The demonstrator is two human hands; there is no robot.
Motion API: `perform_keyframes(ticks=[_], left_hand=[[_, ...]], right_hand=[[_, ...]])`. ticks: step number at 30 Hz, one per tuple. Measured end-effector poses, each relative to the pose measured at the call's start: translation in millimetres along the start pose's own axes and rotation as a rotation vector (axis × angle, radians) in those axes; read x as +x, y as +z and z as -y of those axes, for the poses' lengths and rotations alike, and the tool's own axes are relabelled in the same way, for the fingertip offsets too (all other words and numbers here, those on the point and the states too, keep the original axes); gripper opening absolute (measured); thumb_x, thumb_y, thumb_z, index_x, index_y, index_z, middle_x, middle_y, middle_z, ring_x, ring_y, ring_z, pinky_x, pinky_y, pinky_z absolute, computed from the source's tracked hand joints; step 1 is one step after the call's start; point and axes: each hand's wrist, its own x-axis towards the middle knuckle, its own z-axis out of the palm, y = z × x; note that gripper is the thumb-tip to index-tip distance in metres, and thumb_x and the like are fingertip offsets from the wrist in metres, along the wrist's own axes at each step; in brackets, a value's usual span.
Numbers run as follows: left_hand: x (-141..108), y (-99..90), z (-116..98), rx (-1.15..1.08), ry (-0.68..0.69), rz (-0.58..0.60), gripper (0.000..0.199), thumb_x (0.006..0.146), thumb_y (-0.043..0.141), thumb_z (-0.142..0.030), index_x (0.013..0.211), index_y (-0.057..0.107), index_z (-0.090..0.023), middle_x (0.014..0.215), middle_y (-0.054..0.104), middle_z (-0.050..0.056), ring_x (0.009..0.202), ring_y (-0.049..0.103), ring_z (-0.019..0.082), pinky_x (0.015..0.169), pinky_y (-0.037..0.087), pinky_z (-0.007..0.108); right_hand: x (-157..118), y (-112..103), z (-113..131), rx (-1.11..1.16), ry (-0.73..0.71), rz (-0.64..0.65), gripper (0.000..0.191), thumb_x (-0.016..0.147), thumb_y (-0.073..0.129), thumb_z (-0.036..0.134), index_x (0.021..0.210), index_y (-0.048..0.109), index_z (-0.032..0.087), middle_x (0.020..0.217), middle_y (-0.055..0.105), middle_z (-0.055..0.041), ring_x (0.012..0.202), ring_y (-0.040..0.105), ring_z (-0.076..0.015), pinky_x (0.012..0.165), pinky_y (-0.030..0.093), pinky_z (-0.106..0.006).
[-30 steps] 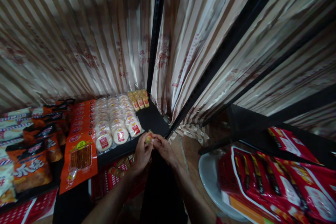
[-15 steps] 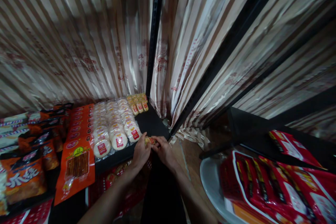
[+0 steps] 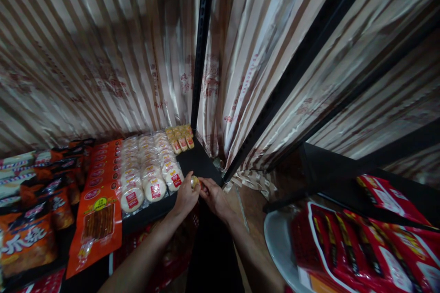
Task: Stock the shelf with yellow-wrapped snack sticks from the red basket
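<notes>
**Our bare left hand [image 3: 186,196] and bare right hand [image 3: 213,198] pinch a small yellow-and-red wrapped packet [image 3: 195,181]**

In the head view, we see both hands nearly meeting at the front edge of a flat black shelf [image 3: 201,161]. The left hand's fingers close narrowly on the packet's yellow side, and the right hand's fingertips grip just beside them at its red side; we cannot tell whether more than one piece is held. On the shelf, small golden wrapped packets with red labels [image 3: 180,139] stand in rows near a black metal post [image 3: 201,59]. Left of them and nearer us, we find round white cakes in clear plastic [image 3: 154,189], then a long orange plastic packet [image 3: 94,213], then orange-and-black bags [image 3: 29,242]. Cream-and-brown striped curtains [image 3: 103,46] hang behind. Well apart on our right, glossy red bags [image 3: 378,252] fill a red basket with a white rim [image 3: 314,226]
</notes>
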Motion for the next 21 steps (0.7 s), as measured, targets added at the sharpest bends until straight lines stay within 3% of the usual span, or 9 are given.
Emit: perform_keyframes(ticks=[4, 6, 13, 21], left_hand=[[4.8, 4.1, 1.0, -0.123, -0.022, 0.018, 0.047, 0.080, 0.046, -0.018, 0.125, 0.045, -0.007, 0.117, 0.061, 0.018, 0.094, 0.065, 0.019, 0.086, 0.051, 0.034], [7.5, 5.9, 1.7, -0.190, -0.039, 0.019, 0.044, 0.080, 0.046, -0.015, 0.123, 0.046, -0.006, 0.114, 0.062, 0.018, 0.094, 0.065, 0.017, 0.083, 0.052, 0.031], [16.3, 11.2, 2.1, -0.173, -0.073, -0.012, 0.034, 0.079, 0.048, -0.006, 0.112, 0.053, -0.010, 0.107, 0.066, 0.014, 0.095, 0.064, 0.016, 0.088, 0.049, 0.031], [29.9, 10.0, -6.3, -0.140, -0.109, 0.006, 0.029, 0.079, 0.051, -0.008, 0.106, 0.059, -0.017, 0.101, 0.070, 0.007, 0.094, 0.066, 0.015, 0.091, 0.048, 0.031]], right_hand=[[6.5, 5.4, -5.9, -0.043, 0.054, -0.112, 0.031, 0.083, 0.055, 0.020, 0.113, 0.060, 0.016, 0.093, 0.062, -0.0069, 0.068, 0.059, -0.0132, 0.069, 0.051, -0.026], [10.1, 8.3, -8.4, -0.066, 0.079, -0.166, 0.030, 0.083, 0.056, 0.022, 0.111, 0.061, 0.016, 0.091, 0.062, -0.0062, 0.068, 0.059, -0.0128, 0.069, 0.050, -0.026], [25.5, 18.2, -13.3, -0.145, 0.131, -0.263, 0.031, 0.080, 0.057, 0.023, 0.110, 0.060, 0.015, 0.088, 0.061, -0.0059, 0.066, 0.057, -0.0134, 0.070, 0.050, -0.027], [40.2, 26.0, -20.2, -0.091, 0.127, -0.310, 0.034, 0.081, 0.055, 0.022, 0.112, 0.059, 0.009, 0.093, 0.058, -0.0111, 0.065, 0.057, -0.0144, 0.070, 0.052, -0.029]])
